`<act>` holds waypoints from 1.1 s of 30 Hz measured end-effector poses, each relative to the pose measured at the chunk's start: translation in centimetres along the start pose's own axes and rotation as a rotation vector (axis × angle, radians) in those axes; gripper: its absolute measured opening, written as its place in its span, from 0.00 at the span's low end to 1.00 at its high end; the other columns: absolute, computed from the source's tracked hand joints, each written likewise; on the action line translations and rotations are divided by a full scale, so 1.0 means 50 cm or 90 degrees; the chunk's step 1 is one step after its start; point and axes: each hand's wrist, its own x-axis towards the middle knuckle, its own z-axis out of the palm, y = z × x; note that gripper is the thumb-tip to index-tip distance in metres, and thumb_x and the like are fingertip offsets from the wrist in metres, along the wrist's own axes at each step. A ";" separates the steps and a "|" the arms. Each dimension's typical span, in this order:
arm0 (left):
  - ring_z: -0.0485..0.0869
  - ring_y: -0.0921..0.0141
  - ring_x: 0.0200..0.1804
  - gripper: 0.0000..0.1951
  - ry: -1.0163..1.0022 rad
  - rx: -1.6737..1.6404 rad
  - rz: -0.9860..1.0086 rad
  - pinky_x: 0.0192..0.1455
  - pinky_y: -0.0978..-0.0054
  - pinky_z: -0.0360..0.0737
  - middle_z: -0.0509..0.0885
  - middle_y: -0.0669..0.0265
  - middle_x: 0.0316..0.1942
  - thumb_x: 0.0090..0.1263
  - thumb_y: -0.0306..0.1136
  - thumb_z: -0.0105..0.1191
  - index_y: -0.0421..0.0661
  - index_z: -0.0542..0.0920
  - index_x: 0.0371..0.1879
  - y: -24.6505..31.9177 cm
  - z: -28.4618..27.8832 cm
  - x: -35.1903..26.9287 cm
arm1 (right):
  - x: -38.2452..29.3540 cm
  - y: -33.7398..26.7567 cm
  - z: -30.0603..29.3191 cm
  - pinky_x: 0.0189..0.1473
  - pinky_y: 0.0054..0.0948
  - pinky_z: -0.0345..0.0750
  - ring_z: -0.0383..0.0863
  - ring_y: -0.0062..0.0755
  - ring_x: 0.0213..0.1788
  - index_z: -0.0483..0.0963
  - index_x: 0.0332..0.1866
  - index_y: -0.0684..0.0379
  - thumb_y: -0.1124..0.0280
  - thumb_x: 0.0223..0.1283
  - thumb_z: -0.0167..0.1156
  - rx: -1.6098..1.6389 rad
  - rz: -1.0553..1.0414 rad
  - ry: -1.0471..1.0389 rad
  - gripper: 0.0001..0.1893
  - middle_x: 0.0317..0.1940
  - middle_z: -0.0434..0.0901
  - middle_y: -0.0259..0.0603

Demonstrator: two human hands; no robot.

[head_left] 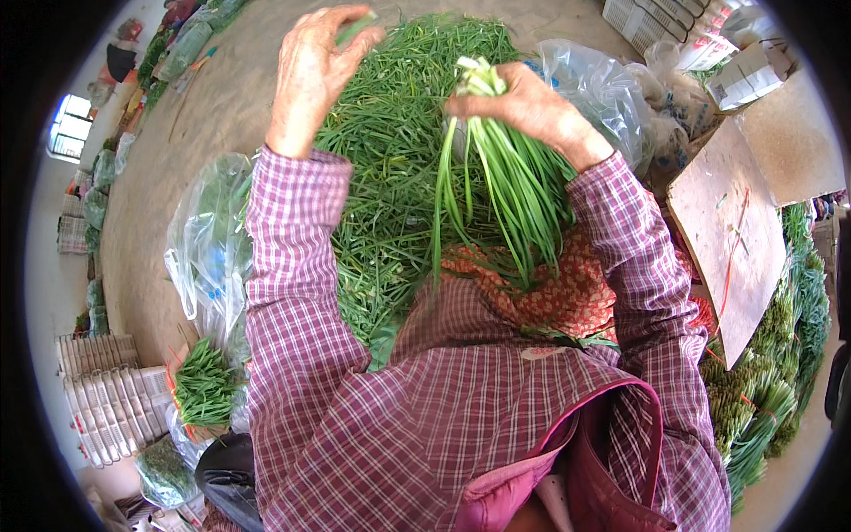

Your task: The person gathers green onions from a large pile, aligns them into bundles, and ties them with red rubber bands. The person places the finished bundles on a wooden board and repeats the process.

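Observation:
A bunch of garlic chives (505, 179) hangs from my right hand (525, 100), which grips it just below the pale cut ends. Its long green leaves droop toward the red patterned cloth (572, 286) on my lap. Up and to the left, my left hand (319, 63) is slightly blurred and pinches a short green leaf piece (356, 28) between thumb and fingers. Beneath and between both hands spreads a big heap of loose chive leaves (385, 146) on the floor.
Clear plastic bags lie left (206, 233) and right (592, 86) of the heap. A board (725, 219) with red ties rests above stacked chive bundles (758, 392) at right. White plastic crates (113, 405) and a banded chive bundle (206, 386) stand at lower left.

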 end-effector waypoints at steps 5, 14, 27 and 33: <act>0.73 0.61 0.68 0.49 -0.142 -0.706 -0.279 0.73 0.59 0.66 0.68 0.55 0.72 0.59 0.60 0.67 0.46 0.61 0.76 0.025 0.052 -0.050 | 0.004 -0.001 0.003 0.39 0.23 0.80 0.83 0.22 0.33 0.82 0.42 0.63 0.59 0.56 0.72 0.297 -0.038 0.035 0.17 0.33 0.85 0.36; 0.81 0.67 0.55 0.38 -0.098 -1.282 -0.673 0.59 0.68 0.82 0.77 0.61 0.58 0.62 0.39 0.70 0.39 0.65 0.68 0.189 0.149 -0.168 | -0.001 0.004 0.049 0.53 0.37 0.79 0.84 0.38 0.49 0.76 0.54 0.65 0.47 0.54 0.71 0.189 -0.026 0.110 0.32 0.45 0.84 0.47; 0.87 0.59 0.49 0.35 -0.189 -1.265 -0.484 0.54 0.60 0.87 0.81 0.49 0.56 0.65 0.32 0.62 0.41 0.64 0.72 0.199 0.193 -0.202 | -0.029 -0.009 -0.057 0.36 0.19 0.76 0.76 0.17 0.31 0.81 0.40 0.61 0.63 0.72 0.59 0.232 -0.124 0.295 0.12 0.29 0.80 0.29; 0.85 0.65 0.52 0.29 -0.183 -1.304 -0.554 0.51 0.69 0.88 0.82 0.55 0.53 0.63 0.22 0.62 0.37 0.70 0.64 0.185 0.199 -0.216 | -0.089 -0.035 -0.016 0.33 0.34 0.82 0.87 0.37 0.28 0.83 0.33 0.56 0.60 0.59 0.67 -0.316 -0.286 0.120 0.10 0.25 0.85 0.40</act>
